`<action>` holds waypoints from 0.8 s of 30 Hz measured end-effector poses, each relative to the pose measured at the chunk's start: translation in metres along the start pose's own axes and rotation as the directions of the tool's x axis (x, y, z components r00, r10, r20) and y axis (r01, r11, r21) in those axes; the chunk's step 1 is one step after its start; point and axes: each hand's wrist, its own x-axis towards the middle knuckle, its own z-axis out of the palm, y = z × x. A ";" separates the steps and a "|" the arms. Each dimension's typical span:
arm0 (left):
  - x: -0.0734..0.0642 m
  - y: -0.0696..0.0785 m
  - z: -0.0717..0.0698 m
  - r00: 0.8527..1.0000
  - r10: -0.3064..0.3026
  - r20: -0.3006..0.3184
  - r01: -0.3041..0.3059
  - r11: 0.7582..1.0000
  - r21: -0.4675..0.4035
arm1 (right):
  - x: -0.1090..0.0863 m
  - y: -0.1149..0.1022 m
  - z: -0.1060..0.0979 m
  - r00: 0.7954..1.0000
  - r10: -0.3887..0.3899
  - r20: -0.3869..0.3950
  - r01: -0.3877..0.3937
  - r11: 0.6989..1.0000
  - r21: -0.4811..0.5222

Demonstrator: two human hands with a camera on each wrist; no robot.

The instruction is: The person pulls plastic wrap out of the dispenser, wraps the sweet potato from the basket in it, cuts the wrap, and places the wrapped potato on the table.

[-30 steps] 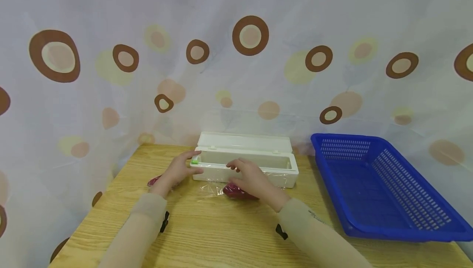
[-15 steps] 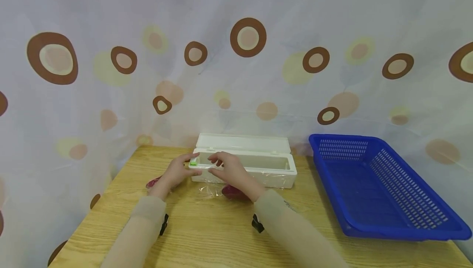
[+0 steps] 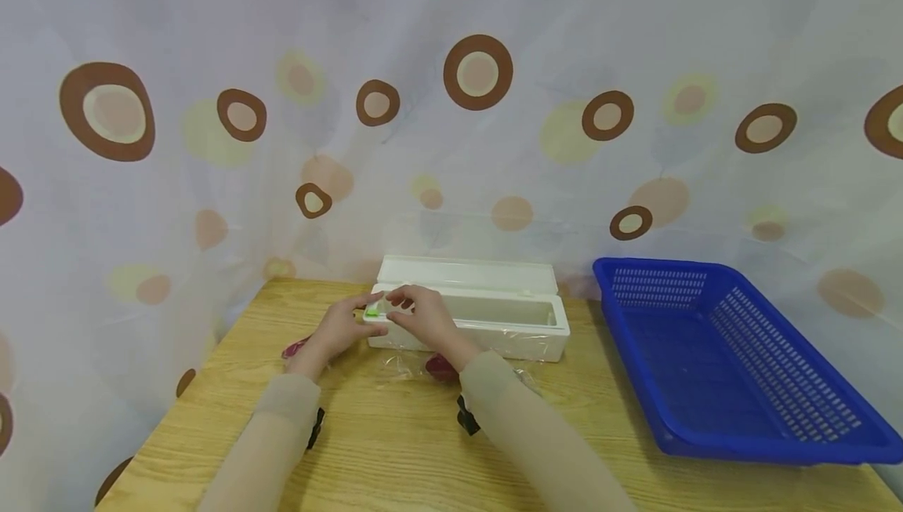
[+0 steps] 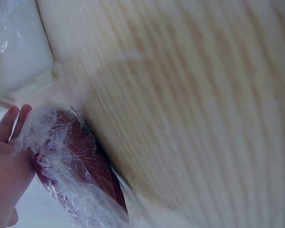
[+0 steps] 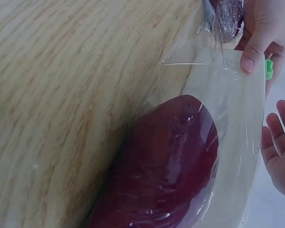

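Note:
A long white cling film dispenser [image 3: 508,344] lies on the table, its lid raised. My left hand [image 3: 340,332] grips its left end, thumb on the front face [image 5: 249,61], beside a green cutter slider [image 3: 371,312]. Over the dispenser's left part, my right hand [image 3: 425,319] hovers with loosely bent fingers, nothing visible between them. Clear film [image 5: 180,57] hangs from the front over the table. Under it lies a smooth, rounded dark red object [image 5: 166,156], partly hidden by my right forearm in the head view. Another dark red object wrapped in film [image 4: 85,156] lies by my left wrist.
To the right stands a large blue plastic basket [image 3: 663,410] with perforated sides. Behind the wooden table [image 3: 395,457] hangs a white curtain [image 3: 536,34] with brown and yellow circles.
My right hand has moved left, from above the red object to near the dispenser's left end by the green slider. My left hand has stayed in place on the dispenser.

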 end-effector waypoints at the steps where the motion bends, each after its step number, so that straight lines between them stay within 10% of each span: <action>1: 0.000 0.001 0.000 1.000 0.006 -0.002 -0.006 1.000 0.001 | 0.001 0.000 0.000 1.000 -0.001 0.001 0.001 1.000 0.005; 24: -0.001 0.000 0.000 1.000 0.001 0.003 -0.001 1.000 -0.024 | 0.021 0.001 0.018 0.992 0.086 0.093 -0.089 0.996 0.030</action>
